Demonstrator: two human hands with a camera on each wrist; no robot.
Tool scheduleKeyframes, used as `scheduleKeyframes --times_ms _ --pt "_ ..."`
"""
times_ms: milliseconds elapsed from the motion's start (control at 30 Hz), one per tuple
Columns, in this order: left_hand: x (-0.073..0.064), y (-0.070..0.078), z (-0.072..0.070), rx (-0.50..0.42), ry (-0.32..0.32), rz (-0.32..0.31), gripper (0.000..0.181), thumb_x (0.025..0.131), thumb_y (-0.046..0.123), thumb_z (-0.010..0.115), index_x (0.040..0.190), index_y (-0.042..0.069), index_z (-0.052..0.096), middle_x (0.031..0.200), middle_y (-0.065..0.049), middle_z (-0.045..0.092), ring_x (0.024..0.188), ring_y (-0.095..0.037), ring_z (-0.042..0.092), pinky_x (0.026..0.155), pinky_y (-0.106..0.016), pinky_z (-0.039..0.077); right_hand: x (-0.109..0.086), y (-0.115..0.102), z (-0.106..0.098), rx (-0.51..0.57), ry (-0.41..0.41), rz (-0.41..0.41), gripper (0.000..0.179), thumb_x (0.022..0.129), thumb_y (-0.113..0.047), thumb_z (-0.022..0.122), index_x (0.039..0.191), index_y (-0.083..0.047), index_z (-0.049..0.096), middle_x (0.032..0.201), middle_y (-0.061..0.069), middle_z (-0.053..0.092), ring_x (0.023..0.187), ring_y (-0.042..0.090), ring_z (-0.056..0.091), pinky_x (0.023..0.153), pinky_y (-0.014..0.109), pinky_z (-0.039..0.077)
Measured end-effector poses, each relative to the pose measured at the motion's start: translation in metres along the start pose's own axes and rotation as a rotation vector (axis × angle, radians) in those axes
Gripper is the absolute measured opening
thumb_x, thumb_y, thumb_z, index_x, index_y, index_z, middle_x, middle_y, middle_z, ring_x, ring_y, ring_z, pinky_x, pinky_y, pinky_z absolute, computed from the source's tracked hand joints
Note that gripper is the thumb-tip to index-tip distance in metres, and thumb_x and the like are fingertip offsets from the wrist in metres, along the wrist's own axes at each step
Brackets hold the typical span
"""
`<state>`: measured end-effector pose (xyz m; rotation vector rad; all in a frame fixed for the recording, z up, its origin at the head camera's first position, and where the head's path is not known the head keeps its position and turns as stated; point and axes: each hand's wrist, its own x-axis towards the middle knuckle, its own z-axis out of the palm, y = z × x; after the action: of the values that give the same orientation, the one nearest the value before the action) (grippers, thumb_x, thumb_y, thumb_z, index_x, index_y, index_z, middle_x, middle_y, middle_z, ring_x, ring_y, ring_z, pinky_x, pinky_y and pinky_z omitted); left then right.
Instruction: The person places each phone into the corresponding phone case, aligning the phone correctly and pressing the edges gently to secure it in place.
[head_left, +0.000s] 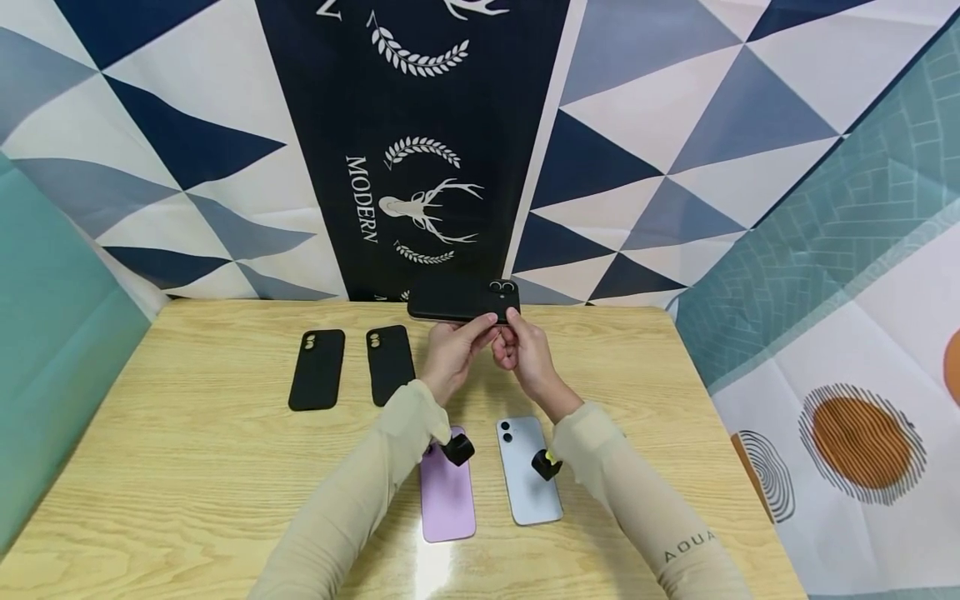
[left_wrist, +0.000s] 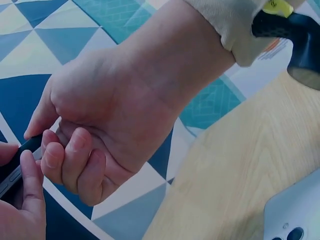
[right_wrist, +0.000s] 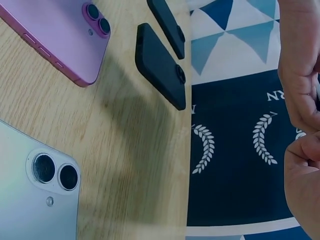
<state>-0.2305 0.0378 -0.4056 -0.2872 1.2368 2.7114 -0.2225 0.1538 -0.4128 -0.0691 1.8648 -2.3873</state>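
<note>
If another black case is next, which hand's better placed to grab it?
Probably the left hand: both loose black cases lie on its side, nearer to it. The right hand is farther over, at the camera end of the phone both hold.

Light wood-grain table (head_left: 187, 467) here, glare patch (head_left: 433, 571) on the near side. Triangle-print cloth (head_left: 180, 167) behind, black panel (head_left: 431, 108) down its middle: white deer head (head_left: 401, 208), leaf sprigs (head_left: 416, 65), MODERN lettering (head_left: 362, 198). Teal cloth (head_left: 60, 350) left, orange-oval-print cloth (head_left: 817, 358) right.
</note>
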Motion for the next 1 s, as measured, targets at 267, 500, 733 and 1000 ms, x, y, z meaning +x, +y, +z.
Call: scheduleKeyframes --times_ms 267,500,733,1000 --pt "-0.0003 -0.001 -0.0019 -0.044 0.029 0.005 0.015 0.083 -0.009 0.062 0.09 0.004 0.063 0.08 -0.004 0.066 0.069 -0.009 0.067 0.071 -0.019 0.058 0.0026 -0.0002 -0.0027 -0.105 0.032 0.028 0.053 0.1 -0.045 0.035 0.061 -0.01 0.044 0.046 -0.003 0.049 0.037 0.005 0.038 0.037 0.017 0.032" --pt "-0.0005 -0.0011 -0.0016 -0.063 0.036 -0.003 0.015 0.083 -0.011 0.06 0.086 0.004 0.061 0.077 -0.003 0.064 0.067 -0.009 0.066 0.07 -0.018 0.058 0.0035 -0.0054 -0.0019 -0.215 0.032 0.074 0.05 0.102 -0.037 0.034 0.061 -0.009 0.039 0.046 -0.004 0.042 0.04 0.006 0.034 0.039 0.018 0.025" --pt "-0.0009 0.0 -0.002 -0.064 0.084 -0.029 0.013 0.083 -0.01 0.06 0.08 0.002 0.06 0.076 -0.005 0.062 0.067 -0.009 0.066 0.07 -0.019 0.058 0.0038 -0.0074 -0.0009 -0.191 -0.033 0.09 0.046 0.103 -0.03 0.032 0.063 -0.008 0.035 0.047 -0.004 0.038 0.042 0.007 0.032 0.041 0.018 0.023" --pt "0.0001 0.0002 -0.0021 -0.064 0.084 -0.028 0.01 0.082 -0.01 0.062 0.083 0.0 0.06 0.077 -0.006 0.063 0.066 -0.009 0.067 0.071 -0.019 0.058 0.0052 -0.0023 -0.0009 -0.161 -0.004 0.063 0.048 0.103 -0.033 0.031 0.061 -0.01 0.039 0.046 -0.004 0.043 0.04 0.006 0.035 0.04 0.017 0.028"
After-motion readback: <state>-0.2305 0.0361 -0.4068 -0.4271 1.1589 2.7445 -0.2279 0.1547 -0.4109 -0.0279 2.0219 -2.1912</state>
